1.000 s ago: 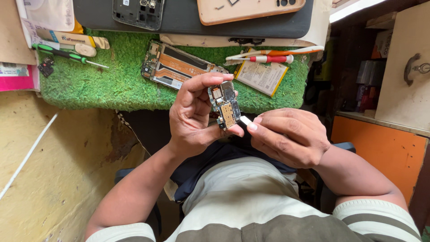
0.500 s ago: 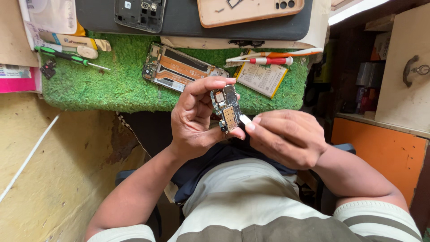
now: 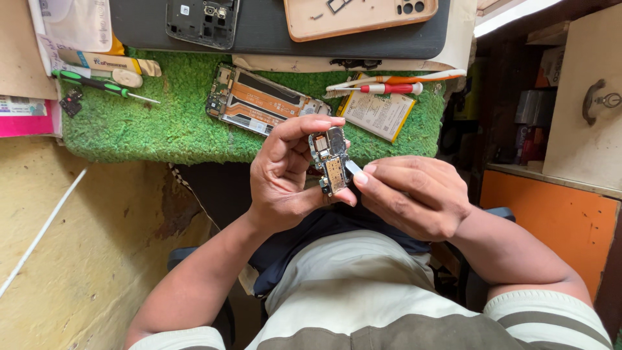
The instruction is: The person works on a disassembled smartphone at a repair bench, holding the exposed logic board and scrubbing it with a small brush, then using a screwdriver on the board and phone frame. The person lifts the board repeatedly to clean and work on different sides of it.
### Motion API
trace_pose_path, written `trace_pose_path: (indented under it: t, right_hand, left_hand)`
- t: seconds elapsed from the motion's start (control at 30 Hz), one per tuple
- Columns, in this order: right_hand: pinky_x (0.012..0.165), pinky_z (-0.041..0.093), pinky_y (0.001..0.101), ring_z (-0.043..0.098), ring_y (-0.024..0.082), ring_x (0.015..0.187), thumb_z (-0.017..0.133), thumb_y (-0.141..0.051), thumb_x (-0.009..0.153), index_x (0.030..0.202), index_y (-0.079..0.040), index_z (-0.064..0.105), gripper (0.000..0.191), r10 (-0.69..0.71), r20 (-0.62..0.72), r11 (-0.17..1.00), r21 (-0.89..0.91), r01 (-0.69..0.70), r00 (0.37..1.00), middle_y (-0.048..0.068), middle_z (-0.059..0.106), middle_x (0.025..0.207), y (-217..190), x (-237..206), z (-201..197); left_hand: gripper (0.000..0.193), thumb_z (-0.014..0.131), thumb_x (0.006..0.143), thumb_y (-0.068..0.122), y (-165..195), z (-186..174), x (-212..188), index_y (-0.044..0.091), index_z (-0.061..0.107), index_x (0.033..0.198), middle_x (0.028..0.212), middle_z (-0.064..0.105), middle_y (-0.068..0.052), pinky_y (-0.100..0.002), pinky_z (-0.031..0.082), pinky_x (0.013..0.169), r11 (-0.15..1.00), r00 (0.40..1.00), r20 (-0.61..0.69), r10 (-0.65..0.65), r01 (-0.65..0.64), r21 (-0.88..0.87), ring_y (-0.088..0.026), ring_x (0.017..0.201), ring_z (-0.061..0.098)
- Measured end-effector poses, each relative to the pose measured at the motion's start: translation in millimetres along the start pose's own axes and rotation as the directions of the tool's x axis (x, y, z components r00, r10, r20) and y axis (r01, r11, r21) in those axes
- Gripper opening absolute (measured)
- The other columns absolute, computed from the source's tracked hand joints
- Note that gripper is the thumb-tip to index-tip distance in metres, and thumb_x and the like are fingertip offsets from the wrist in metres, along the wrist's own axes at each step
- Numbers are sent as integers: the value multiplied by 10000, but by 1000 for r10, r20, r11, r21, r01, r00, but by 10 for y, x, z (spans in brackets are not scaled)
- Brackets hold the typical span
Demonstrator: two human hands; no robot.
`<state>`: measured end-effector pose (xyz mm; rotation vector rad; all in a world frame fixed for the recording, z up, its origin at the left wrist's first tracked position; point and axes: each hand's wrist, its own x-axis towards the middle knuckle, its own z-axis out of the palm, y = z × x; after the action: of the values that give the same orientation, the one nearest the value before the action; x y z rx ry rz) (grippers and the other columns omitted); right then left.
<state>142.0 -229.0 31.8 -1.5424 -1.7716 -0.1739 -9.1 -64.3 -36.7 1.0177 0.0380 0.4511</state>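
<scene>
board raised slightly | circuit board (image 3: pixel 331 162) pinched in left hand (image 3: pixel 285 175) fingertips

I see rough yellow plaster wall (image 3: pixel 84 259) at left | green shaggy mat-covered workbench (image 3: pixel 162 123) ahead | orange cabinet panel (image 3: pixel 544 220) at right | bright daylight strip (image 3: pixel 512 16) above

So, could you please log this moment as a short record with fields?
Left hand: pinches a small phone circuit board, held upright.
Right hand: holds a thin pale tool, tip at the board's edge.
Mat: green fuzzy mat carrying an opened phone frame, a flat battery, a green-handled screwdriver and a red-handled tool.
Behind: tan phone back cover.
</scene>
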Motion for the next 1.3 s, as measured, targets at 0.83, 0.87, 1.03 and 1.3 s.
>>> trace_pose_path:
  t: [0.83, 0.87, 1.03, 1.3]
  right_hand:
    - [753, 650, 378, 752, 282, 870, 853, 52, 828, 1076, 48, 722, 281, -69, -19, 997, 37, 70, 997, 150, 692, 1022, -5, 20, 13]
    - [757, 652, 376, 753, 277, 872, 852, 51, 833, 1077, 39, 725, 275, -73, -15, 997, 39, 73, 997, 146, 694, 1024, -13, 18, 12]
    - [748, 645, 374, 754, 270, 861, 882, 27, 847, 1074, 52, 725, 277, -21, -14, 999, 30, 21, 1000, 135, 696, 1003, -21, 11, 23]
    - [733, 644, 369, 745, 256, 838, 875, 14, 848, 1055, 49, 726, 257, -46, -19, 999, 19, 46, 999, 129, 689, 978, -14, 16, 27]
  left_hand:
    - [755, 930, 810, -63, 7, -12, 16, 54, 512, 1427, 1453, 562, -109, -318, 504, 1171, 999, 1000, 6, 26, -26, 36, -140, 1303, 586]
    - [753, 929, 812, -64, 7, -14, 15, 55, 514, 1427, 1451, 564, -106, -316, 502, 1172, 999, 1000, 5, 29, -29, 42, -138, 1302, 587]
    - [750, 935, 816, -68, 6, -7, -3, 44, 524, 1433, 1432, 568, -97, -301, 500, 1154, 997, 1000, 8, 17, -18, 79, -124, 1248, 575]
    - [725, 936, 813, -53, 14, -11, 14, 41, 539, 1413, 1416, 557, -86, -292, 512, 1143, 993, 999, 9, 46, -47, 112, -124, 1256, 575]
